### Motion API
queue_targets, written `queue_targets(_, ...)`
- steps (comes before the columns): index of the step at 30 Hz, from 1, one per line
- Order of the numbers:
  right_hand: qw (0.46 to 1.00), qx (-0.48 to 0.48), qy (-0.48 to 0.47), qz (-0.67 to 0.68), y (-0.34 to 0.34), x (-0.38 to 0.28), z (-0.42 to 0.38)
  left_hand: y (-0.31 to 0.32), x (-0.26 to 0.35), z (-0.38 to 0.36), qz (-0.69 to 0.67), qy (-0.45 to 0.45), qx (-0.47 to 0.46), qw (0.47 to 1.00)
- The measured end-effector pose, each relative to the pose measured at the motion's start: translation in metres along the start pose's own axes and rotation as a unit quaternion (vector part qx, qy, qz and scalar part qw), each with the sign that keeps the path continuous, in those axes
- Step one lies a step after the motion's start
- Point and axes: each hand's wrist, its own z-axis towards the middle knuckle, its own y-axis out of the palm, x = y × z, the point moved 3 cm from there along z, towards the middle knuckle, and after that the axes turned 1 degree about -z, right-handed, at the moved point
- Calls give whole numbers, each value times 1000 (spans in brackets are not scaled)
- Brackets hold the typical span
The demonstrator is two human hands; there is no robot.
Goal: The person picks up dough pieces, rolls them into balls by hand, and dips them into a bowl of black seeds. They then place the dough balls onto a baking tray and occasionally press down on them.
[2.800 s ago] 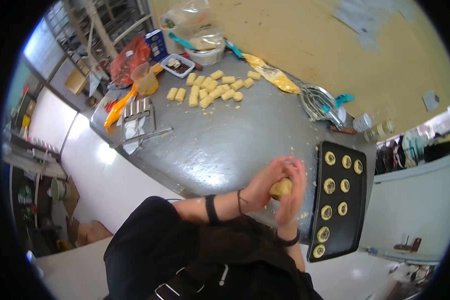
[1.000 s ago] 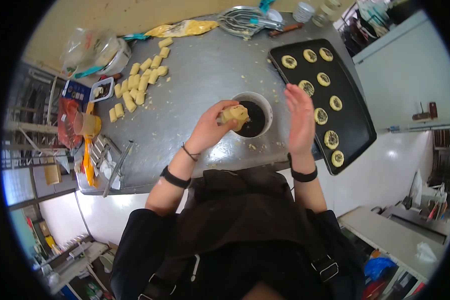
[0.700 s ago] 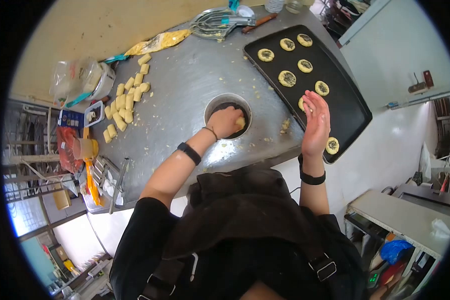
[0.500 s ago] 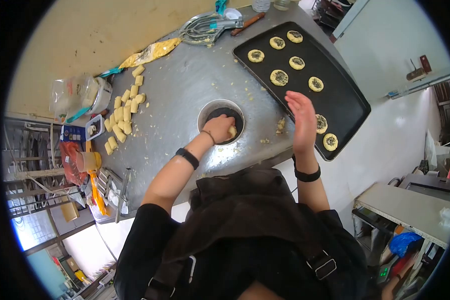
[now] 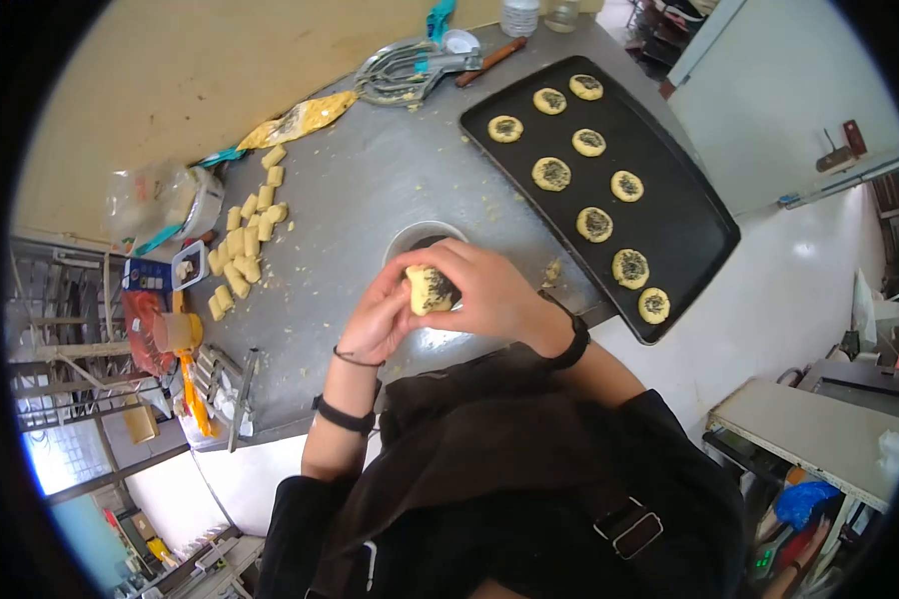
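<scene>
A piece of yellow dough (image 5: 427,291), its side speckled with black seeds, is held over the near side of the round metal bowl (image 5: 402,240). My left hand (image 5: 374,317) grips it from the left, and my right hand (image 5: 491,292) curls round it from the right. Dark seeds show inside the bowl, partly hidden by my hands. To the right, a black baking tray (image 5: 684,235) carries several flat dough rounds (image 5: 594,225) with seeds on top. Small dough cylinders (image 5: 235,242) lie grouped on the left of the metal table (image 5: 360,180).
A whisk-like metal tool (image 5: 405,75), a wooden stick (image 5: 494,60) and a yellow piping bag (image 5: 300,120) lie along the back. A white tub (image 5: 205,200) and a small container (image 5: 188,265) stand at the left. Crumbs dot the table.
My left hand has come up out of the bowl with the dough. My right hand has moved left from beside the tray and now holds the dough too.
</scene>
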Motion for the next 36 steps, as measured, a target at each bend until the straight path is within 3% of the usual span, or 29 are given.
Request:
queue_targets(2,999,-27,23,-8,-9,7,-7,8,-9,1,21,-15,-8,1000)
queue_targets(4,999,16,41,-12,-26,21,-20,12,-18,4,31,-45,-34,998)
queue_targets(8,981,111,135,-80,-105,61,-70,19,-30,1,121,-43,-1,992)
queue_targets(10,947,152,254,-128,-153,79,-97,10,-37,0,118,-41,16,992)
queue_targets(14,868,202,325,-317,-220,151,-156,-1,-45,2,108,-41,54,992)
queue_targets(19,861,151,358,-329,-235,232,-175,9,-43,14,116,-44,60,990)
queue_targets(22,848,83,385,-355,-225,259,-173,14,-43,19,121,-48,63,989)
queue_targets(23,832,29,438,-340,-230,265,-172,16,-43,20,127,-46,66,989)
queue_targets(26,822,57,417,-384,-235,250,-154,15,-43,19,136,-40,78,987)
queue_targets(29,851,151,353,-358,-239,304,-151,12,-51,16,128,-45,93,986)
queue_targets(32,829,146,360,-403,-223,332,-146,13,-52,16,129,-51,106,985)
queue_targets(36,789,131,345,-491,-197,320,-148,13,-51,14,133,-44,111,984)
